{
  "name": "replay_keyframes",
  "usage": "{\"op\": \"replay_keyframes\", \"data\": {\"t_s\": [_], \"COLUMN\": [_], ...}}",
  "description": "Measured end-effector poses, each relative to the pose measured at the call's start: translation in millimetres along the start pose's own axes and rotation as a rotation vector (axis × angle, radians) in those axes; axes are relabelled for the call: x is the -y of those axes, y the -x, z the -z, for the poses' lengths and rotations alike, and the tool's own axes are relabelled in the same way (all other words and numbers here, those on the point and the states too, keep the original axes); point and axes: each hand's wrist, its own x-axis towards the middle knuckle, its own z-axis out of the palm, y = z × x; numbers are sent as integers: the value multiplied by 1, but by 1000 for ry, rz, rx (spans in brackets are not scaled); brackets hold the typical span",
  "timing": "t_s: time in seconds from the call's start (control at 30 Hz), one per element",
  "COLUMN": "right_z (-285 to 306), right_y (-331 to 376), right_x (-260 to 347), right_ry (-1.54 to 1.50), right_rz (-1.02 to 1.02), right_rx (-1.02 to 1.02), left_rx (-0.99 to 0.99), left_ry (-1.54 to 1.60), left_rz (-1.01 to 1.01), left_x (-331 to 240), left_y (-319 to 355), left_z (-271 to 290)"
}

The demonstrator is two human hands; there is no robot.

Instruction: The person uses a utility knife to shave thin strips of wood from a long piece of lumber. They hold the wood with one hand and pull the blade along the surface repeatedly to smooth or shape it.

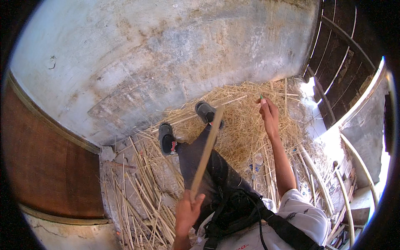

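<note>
Beside the plastered wall (166, 54), the left hand (186, 210) grips a bamboo stick (206, 152) raised over the straw heap (246, 125). The right hand (268, 112) pinches something small and green there; loose canes (141, 196) lie ungathered, so the work looks early.

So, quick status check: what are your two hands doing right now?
Left hand shut on a long stick, angled up over the legs. Right hand raised over the straw pile, pinching something small, too tiny to identify. Loose stalks underfoot.

Farm shed; straw (246, 129) on floor, rough plaster wall (166, 54).
</note>
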Motion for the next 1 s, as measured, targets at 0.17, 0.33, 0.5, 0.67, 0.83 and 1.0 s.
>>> {"op": "replay_keyframes", "data": {"t_s": [0.17,0.33,0.5,0.67,0.83,1.0], "right_z": [13,19,-9,-54,-68,-72], "right_y": [16,37,74,115,120,115], "right_x": [-17,-46,-50,8,71,86], "right_ry": [105,230,199,-174,-533,-594], "right_rz": [-110,-68,-88,-123,-268,-391], "right_rx": [49,207,430,684,703,408], "left_rx": [-457,-1279,-946,-844,-513,-269], "left_ry": [125,300,1109,1515,1735,1867], "left_rz": [-53,-369,-893,-856,-818,-732], "left_x": [58,134,96,18,-23,-46], "left_y": [-22,-46,-29,-65,-78,-81], "left_z": [51,134,190,139,61,-1]}}
